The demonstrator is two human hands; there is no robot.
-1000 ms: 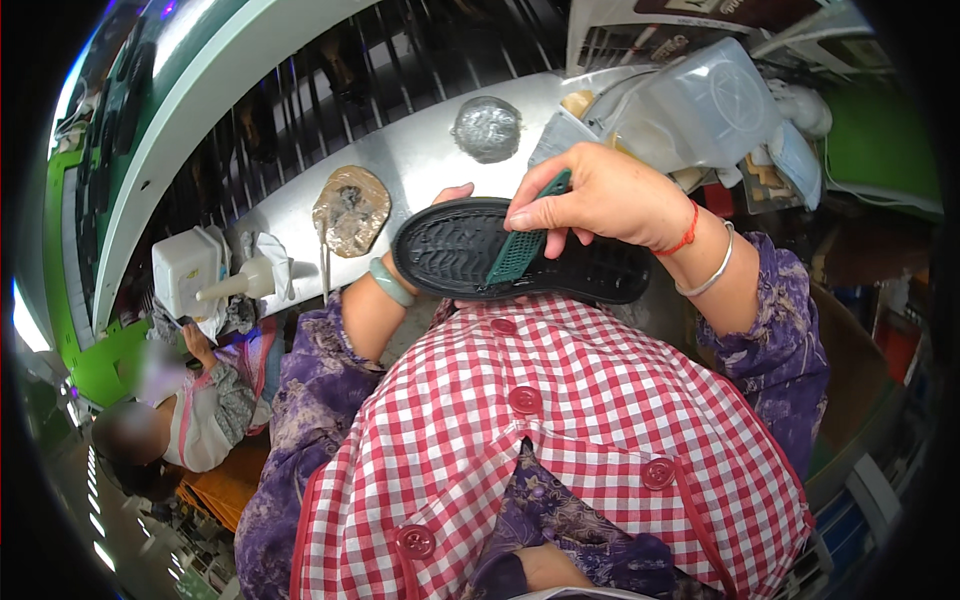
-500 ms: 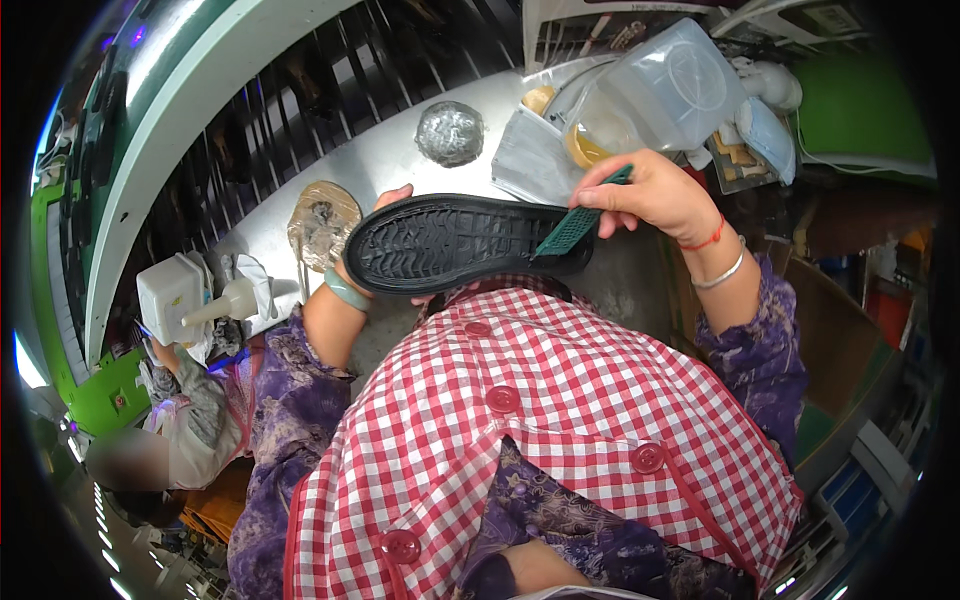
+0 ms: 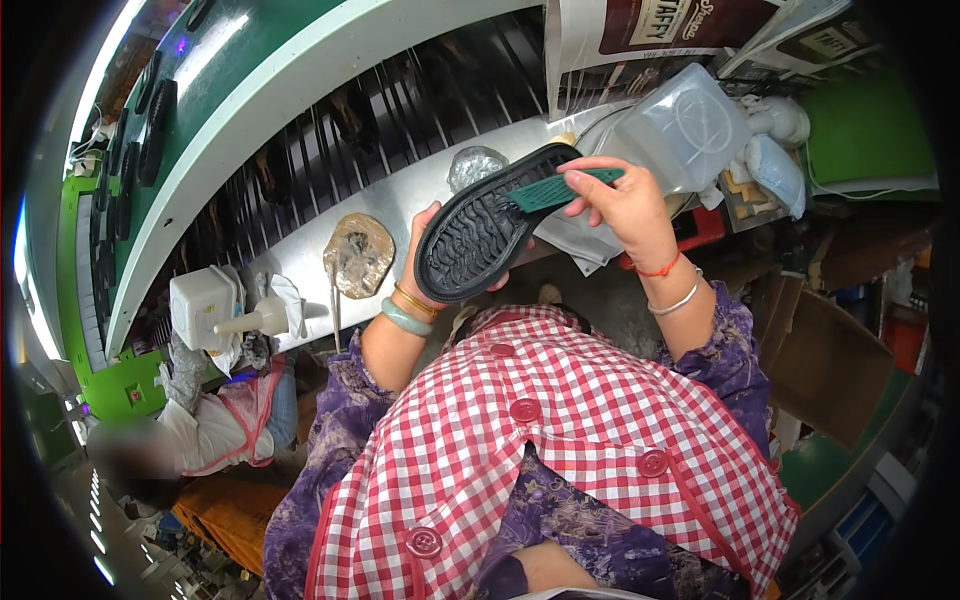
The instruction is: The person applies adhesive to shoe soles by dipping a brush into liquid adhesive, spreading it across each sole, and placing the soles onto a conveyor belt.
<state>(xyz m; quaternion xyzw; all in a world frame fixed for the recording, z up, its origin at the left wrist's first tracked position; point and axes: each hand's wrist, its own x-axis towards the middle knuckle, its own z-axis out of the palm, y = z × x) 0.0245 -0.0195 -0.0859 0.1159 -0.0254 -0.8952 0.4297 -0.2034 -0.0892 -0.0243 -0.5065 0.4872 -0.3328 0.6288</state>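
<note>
A black rubber shoe sole (image 3: 468, 250) is held up in front of me, tilted, its patterned, rimmed side toward me. My left hand (image 3: 412, 272) is closed round its left edge, thumb along the rim and fingertips showing at the lower right edge. My right hand (image 3: 628, 208) pinches one end of a flat green strip with a mesh-like texture (image 3: 562, 191). The strip's other end reaches inside the rim, over the middle of the sole. Whether that end touches the grooves, I cannot tell.
On the metal ledge are a round brown disc (image 3: 360, 255), a clear plastic-wrapped lump (image 3: 474, 166) and a white container (image 3: 203, 308) beside a nozzle bottle (image 3: 262, 317). A translucent tub (image 3: 690, 125) stands right. Beyond runs a slatted conveyor; another person (image 3: 225, 425) is at far left.
The sole has swung from nearly level to a slant, its right end now raised and farther away. My right hand and the green strip have moved with it. The view has shifted.
</note>
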